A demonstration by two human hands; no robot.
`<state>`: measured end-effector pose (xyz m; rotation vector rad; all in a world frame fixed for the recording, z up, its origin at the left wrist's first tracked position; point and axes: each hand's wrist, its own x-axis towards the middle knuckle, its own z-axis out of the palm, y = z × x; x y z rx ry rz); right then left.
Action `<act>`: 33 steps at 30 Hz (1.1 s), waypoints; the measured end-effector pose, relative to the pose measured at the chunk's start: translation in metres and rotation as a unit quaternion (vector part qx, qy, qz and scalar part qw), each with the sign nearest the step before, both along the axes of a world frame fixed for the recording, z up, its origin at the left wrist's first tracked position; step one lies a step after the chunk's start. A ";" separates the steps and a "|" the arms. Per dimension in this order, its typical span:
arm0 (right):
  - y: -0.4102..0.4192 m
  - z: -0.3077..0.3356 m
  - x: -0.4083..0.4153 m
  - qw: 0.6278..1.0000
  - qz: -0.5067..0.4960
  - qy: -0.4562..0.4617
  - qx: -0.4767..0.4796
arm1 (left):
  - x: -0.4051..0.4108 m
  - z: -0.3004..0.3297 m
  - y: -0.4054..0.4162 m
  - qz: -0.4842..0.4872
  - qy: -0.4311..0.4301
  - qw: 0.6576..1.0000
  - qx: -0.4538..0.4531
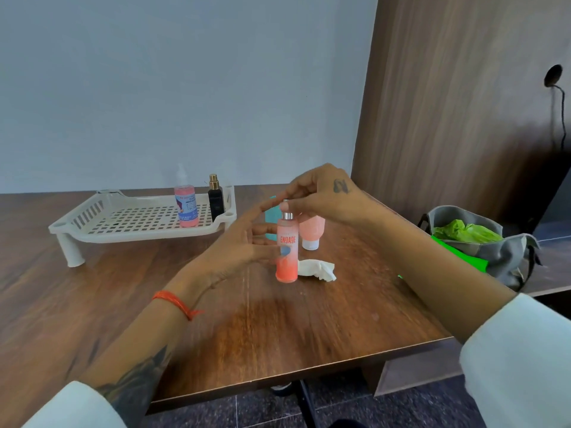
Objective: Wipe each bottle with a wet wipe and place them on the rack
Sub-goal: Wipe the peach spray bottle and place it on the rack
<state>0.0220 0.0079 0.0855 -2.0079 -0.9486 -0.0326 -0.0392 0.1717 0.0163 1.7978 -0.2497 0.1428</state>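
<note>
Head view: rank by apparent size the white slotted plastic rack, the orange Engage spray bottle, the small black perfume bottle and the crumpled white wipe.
1. White slotted plastic rack
2. Orange Engage spray bottle
3. Crumpled white wipe and small black perfume bottle: similar; bottle is farther, so unranked.

Bare table (278,329) near edge, rack (92,230) left half free (two bottles (200,205) right), bag (494,251) blocking right.

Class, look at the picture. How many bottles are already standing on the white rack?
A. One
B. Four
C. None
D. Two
D. Two stand at the right end of the white rack: a pink spray bottle and a black bottle with a gold top. The other bottles are on the table, off the rack.
</note>
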 end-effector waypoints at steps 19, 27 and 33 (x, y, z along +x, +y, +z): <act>0.163 0.072 0.016 0.990 0.061 -0.103 0.071 | 0.006 0.028 0.158 0.332 -0.157 0.924 -0.109; 0.222 0.064 0.036 0.983 0.075 -0.164 0.041 | 0.013 0.015 0.182 0.398 -0.133 0.900 -0.118; 0.239 0.043 0.051 0.976 0.070 -0.201 -0.036 | 0.017 0.012 0.185 0.401 -0.098 0.901 -0.129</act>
